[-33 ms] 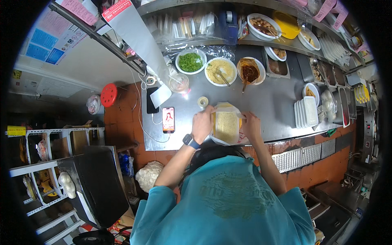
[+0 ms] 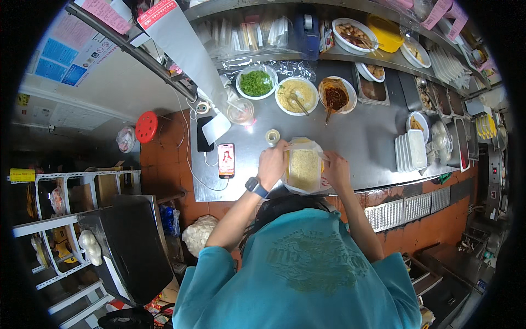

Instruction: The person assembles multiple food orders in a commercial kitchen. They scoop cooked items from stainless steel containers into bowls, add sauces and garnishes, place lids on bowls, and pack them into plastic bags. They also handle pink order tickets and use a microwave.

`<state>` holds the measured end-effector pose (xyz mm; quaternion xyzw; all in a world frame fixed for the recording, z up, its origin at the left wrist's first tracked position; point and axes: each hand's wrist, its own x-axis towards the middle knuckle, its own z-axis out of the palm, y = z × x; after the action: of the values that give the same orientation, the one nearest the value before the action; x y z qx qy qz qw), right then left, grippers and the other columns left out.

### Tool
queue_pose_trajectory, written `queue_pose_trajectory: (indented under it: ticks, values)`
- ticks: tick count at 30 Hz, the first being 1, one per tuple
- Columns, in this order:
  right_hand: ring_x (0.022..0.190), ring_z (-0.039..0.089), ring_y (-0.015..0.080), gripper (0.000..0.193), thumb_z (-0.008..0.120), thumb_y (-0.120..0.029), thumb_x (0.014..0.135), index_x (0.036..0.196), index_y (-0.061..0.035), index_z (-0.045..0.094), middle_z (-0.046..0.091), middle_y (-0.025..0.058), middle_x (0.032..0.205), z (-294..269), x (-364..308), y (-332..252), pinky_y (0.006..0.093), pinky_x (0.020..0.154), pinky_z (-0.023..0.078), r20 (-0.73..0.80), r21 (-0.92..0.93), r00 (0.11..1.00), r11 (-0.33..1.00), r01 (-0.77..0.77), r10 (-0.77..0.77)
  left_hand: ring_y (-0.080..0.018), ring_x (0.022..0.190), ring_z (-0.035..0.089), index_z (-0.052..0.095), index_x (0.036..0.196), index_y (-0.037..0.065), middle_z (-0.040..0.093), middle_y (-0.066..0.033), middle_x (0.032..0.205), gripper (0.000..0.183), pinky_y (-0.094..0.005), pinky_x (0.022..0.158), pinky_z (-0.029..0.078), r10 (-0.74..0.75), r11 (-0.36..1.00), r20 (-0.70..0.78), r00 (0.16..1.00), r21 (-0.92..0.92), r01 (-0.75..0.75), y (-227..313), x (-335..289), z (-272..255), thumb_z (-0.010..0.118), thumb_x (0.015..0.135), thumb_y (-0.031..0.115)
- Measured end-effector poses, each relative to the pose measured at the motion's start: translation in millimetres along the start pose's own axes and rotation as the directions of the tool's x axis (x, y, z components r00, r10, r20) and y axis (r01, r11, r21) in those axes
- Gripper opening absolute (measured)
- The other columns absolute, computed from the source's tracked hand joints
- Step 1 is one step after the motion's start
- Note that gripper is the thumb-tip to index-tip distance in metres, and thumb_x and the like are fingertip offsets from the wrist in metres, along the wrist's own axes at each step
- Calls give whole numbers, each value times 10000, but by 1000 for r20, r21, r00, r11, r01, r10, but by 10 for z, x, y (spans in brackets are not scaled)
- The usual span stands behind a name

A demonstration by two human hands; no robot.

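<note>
At the counter's front edge lies a whitish, see-through plastic bag (image 2: 304,174). Something pale yellow and grainy, with a brighter yellow border, shows in it; I cannot make out its exact kind. My left hand (image 2: 272,166), below a dark watch, pinches the bag's upper left edge. On the upper right edge, my right hand (image 2: 337,169) has its fingers closed too. A roll of tape (image 2: 272,136) stands just beyond my left hand. Past the bag sit a bowl of pale yellow crumbly food (image 2: 287,101) with a spoon and a bowl of dark red sauce (image 2: 335,98).
A bowl of chopped greens (image 2: 256,83) stands at the back left. Left on the steel counter (image 2: 361,142) lie a lit phone (image 2: 226,160) with a cable and a dark phone (image 2: 205,140). White lidded boxes (image 2: 411,151) are stacked at the right. A shelf (image 2: 323,56) crosses the back.
</note>
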<state>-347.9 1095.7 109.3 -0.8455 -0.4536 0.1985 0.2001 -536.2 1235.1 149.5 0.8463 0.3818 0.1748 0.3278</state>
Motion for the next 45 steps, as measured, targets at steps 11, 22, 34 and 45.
queue_pose_trajectory:
  ticks: [11,22,34,45]
  values:
    - [902,652,407,291,588,-57,880,1168,-24,613,656,202,1032,-283,-662,-61,462,785,533,-147,207,985,977,-54,86,-399,1058,619,481,1226,1,622,-257,1156,521,-440,892,517,205,891,-500,841,451,50,-246,3241,-776,705,819,237]
    - [802,691,300,220,600,-57,910,1123,-33,647,685,171,939,-609,-736,-206,395,699,554,-133,326,986,944,-49,98,-340,1125,627,529,1343,-82,566,-270,1348,925,-431,983,485,-380,876,74,922,-291,384,-607,3870,-1402,840,710,517]
    - [940,596,96,257,554,-54,975,1223,-37,618,652,37,1043,-800,-209,-904,247,794,487,-204,884,978,419,205,-48,-193,715,703,635,1080,-22,696,-91,755,461,-330,619,552,55,708,837,545,-417,569,864,125,-656,488,1037,412]
    - [1178,595,312,569,656,-220,914,1418,-53,449,592,190,1295,-49,310,-476,387,990,468,240,451,958,892,33,-156,-268,1142,597,678,1072,57,681,-81,1057,307,-411,1095,393,512,753,557,654,76,-654,190,-639,-144,641,773,113]
